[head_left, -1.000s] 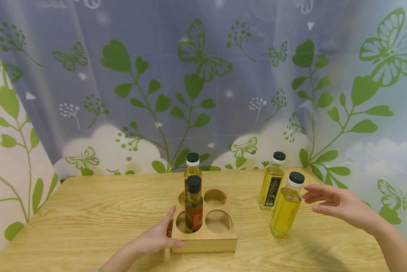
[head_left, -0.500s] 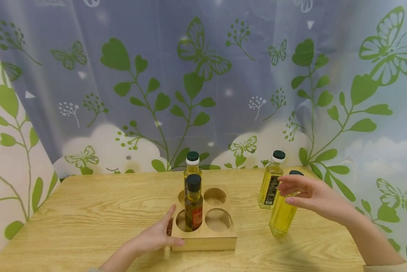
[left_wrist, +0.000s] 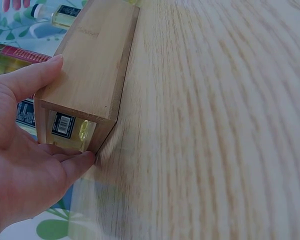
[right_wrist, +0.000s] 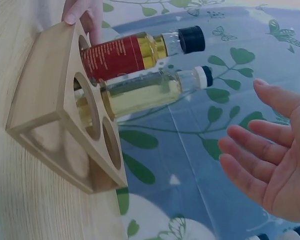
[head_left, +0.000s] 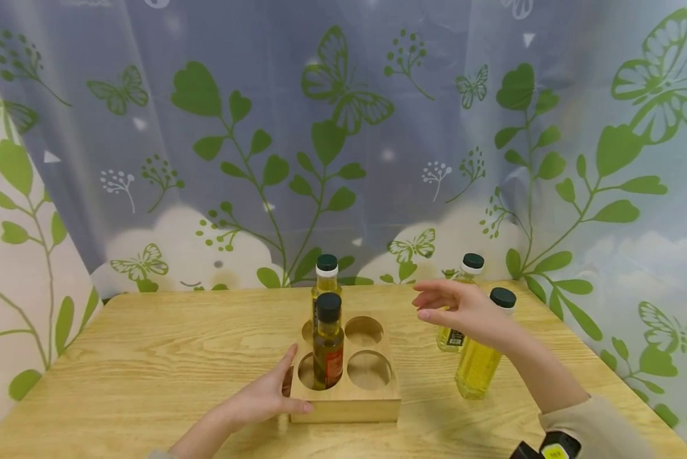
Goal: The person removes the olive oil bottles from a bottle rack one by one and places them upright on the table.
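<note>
In the head view, we locate the left hand [head_left: 269, 398] at the near left corner of the wooden rack [head_left: 349, 411], which sits on the wood-grain table [head_left: 166, 357]. The thumb lies on the front face and the fingers extend along the left side; we therefore record this hand as holding the rack by its corner. The left wrist view shows the same grip, with the thumb tip on the front panel and the fingers partly bent at the open end. The right hand [head_left: 464, 312] is raised above table level, to the right of the rack, and holds nothing. Its fingers point left toward the rack, loosely bent, with the thumb set apart from them; in the right wrist view we see the palm and a wide gap behind the thumb. Two bottles stand in the rack's left-hand holes: the red-labelled bottle [head_left: 328, 360] in the near hole and the white-collared bottle [head_left: 325, 280] in the far one. To the right, we note the near oil bottle [head_left: 475, 373] and the far oil bottle [head_left: 448, 341] upright on the table, both partly hidden by the right hand and forearm.
</note>
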{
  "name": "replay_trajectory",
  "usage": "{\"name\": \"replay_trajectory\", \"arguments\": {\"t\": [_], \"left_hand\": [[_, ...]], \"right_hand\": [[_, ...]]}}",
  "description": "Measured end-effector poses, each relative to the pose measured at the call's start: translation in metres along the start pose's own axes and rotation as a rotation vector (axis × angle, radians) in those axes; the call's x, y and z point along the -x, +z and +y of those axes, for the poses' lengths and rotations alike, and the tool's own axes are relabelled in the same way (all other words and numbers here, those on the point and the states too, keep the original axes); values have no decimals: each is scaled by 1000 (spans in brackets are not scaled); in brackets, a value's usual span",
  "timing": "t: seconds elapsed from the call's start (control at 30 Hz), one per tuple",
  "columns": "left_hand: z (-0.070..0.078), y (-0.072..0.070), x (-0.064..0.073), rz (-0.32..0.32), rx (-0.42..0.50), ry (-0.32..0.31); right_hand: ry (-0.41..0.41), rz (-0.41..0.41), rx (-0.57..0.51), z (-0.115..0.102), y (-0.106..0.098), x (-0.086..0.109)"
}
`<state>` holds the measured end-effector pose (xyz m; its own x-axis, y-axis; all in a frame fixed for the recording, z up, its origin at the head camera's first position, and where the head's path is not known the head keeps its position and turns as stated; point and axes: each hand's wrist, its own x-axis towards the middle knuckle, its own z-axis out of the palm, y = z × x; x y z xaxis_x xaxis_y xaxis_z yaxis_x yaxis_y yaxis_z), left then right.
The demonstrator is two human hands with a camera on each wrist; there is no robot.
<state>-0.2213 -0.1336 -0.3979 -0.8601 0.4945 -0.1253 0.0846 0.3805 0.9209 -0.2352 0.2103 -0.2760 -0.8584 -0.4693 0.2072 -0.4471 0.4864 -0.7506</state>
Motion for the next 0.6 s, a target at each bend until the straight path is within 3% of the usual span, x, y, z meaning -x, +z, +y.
{"name": "replay_trajectory", "arguments": {"t": [0.6], "left_hand": [[1, 0, 0, -10, 15, 0]], "right_hand": [[-14, -62, -43, 8, 36, -65]]}}
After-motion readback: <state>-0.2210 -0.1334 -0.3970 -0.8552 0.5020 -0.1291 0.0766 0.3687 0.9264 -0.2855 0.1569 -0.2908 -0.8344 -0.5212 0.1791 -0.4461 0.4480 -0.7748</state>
